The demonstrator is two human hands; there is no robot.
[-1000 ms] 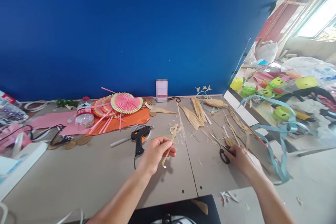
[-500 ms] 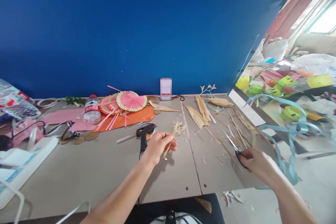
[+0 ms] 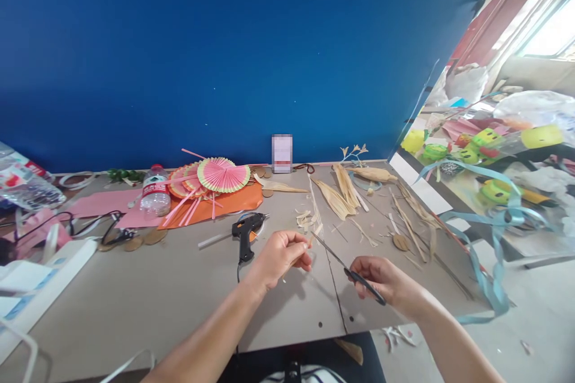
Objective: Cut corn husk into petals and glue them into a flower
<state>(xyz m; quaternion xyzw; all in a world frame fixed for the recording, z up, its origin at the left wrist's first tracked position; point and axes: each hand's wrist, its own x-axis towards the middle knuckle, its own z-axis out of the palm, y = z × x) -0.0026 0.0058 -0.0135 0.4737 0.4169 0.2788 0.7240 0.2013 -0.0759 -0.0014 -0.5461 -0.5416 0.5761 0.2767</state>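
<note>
Pinched between the thumb and fingers of my left hand (image 3: pixel 284 257) is a narrow strip of dried corn husk (image 3: pixel 318 230), mostly covered by the fingers. My right hand (image 3: pixel 381 278) grips black-handled scissors (image 3: pixel 333 253). Their blades point up and left, with the tips close beside the strip; whether they touch it I cannot tell. Small pale husk cuttings (image 3: pixel 304 219) lie on the table just beyond my left hand. Larger dried husks (image 3: pixel 333 198) spread out behind the scissors.
A hot glue gun (image 3: pixel 245 234) lies left of my left hand. Behind it are pink paper fans (image 3: pixel 223 175) on orange paper (image 3: pixel 245 202) and a plastic bottle (image 3: pixel 155 194). A white power strip (image 3: pixel 67 278) stands far left. Blue ribbon (image 3: pixel 496 251) hangs at the right edge.
My right hand has brought the scissors leftward, from the right side of the table to beside my left hand. The husk strip has turned in my left hand, which has shifted slightly right.
</note>
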